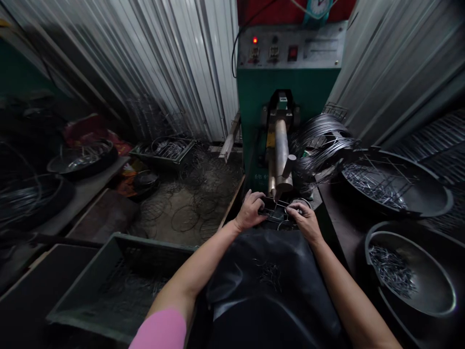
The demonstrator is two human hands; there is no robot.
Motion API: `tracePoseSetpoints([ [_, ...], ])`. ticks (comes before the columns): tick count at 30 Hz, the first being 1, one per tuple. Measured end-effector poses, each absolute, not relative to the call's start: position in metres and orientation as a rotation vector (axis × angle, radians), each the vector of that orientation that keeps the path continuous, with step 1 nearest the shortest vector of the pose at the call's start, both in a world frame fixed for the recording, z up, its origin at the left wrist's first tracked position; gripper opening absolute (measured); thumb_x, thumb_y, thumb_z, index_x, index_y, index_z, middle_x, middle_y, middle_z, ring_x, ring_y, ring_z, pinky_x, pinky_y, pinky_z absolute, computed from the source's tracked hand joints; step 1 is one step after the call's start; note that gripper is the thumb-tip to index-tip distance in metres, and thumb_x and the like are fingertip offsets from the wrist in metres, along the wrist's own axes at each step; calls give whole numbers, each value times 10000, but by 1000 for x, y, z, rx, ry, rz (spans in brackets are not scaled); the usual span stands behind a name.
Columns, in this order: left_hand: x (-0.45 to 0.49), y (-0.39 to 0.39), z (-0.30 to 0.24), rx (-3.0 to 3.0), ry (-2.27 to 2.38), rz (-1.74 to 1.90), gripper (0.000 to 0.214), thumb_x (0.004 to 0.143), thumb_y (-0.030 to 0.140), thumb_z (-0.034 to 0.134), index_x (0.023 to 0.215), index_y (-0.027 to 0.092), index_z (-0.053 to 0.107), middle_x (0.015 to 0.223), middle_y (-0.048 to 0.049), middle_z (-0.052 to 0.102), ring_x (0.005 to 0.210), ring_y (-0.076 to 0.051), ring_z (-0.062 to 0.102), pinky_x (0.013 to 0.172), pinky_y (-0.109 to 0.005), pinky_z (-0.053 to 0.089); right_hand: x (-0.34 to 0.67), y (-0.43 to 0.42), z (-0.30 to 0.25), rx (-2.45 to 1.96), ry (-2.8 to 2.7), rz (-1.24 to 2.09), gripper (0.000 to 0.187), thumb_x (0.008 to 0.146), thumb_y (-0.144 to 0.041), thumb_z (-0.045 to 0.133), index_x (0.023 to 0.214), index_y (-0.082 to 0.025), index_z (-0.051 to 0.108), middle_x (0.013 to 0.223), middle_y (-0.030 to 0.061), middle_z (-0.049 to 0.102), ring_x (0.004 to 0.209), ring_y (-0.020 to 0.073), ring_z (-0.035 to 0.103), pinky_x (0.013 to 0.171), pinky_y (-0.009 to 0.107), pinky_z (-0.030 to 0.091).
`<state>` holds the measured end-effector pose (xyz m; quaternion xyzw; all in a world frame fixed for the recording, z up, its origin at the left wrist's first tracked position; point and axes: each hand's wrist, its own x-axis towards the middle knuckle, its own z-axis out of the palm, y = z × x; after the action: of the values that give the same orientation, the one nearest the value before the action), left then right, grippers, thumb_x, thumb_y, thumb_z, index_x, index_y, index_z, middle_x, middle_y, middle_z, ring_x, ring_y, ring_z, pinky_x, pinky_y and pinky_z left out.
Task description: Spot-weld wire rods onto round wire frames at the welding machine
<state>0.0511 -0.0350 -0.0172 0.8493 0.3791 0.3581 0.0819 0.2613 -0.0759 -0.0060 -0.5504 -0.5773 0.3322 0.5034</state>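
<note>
Wire piece held two-handed at the machine's metal tip.
Left hand point(251, 209): fingers curled on one end of the thin wire piece point(280, 203); right hand point(303, 217): thumb and fingers pinching the other end. Wire lies just below the tip of the metal arm point(282, 145); contact unclear. Nearer the body: dark apron point(250, 247) bearing loose wire bits point(271, 275). Right of the arm: wire coil point(321, 140), then pan point(430, 191) containing wire lengths. Left: green crate point(82, 291). Behind: green machine point(250, 97), red lamp point(255, 40) lit.
</note>
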Motion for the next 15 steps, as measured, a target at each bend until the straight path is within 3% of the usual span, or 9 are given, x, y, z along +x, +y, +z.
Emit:
tracePoseSetpoints([
  [8, 53, -32, -18, 2460, 1185, 992, 257, 611, 235, 703, 700, 192, 466, 1123, -113, 581, 1106, -236, 521, 1054, -500, 265, 259, -69, -7, -1350, -1382, 804, 199, 707, -404, 636, 694, -206, 621, 731, 7, 559, 763, 175, 521, 734, 308, 398],
  [15, 54, -31, -13, 2439, 1168, 1016, 271, 592, 227, 710, 690, 190, 459, 1094, -111, 590, 1072, -223, 535, 1038, -460, 295, 259, -68, -3, -1356, -1388, 804, 193, 714, -388, 630, 686, -197, 619, 731, 3, 557, 748, 164, 510, 739, 309, 386],
])
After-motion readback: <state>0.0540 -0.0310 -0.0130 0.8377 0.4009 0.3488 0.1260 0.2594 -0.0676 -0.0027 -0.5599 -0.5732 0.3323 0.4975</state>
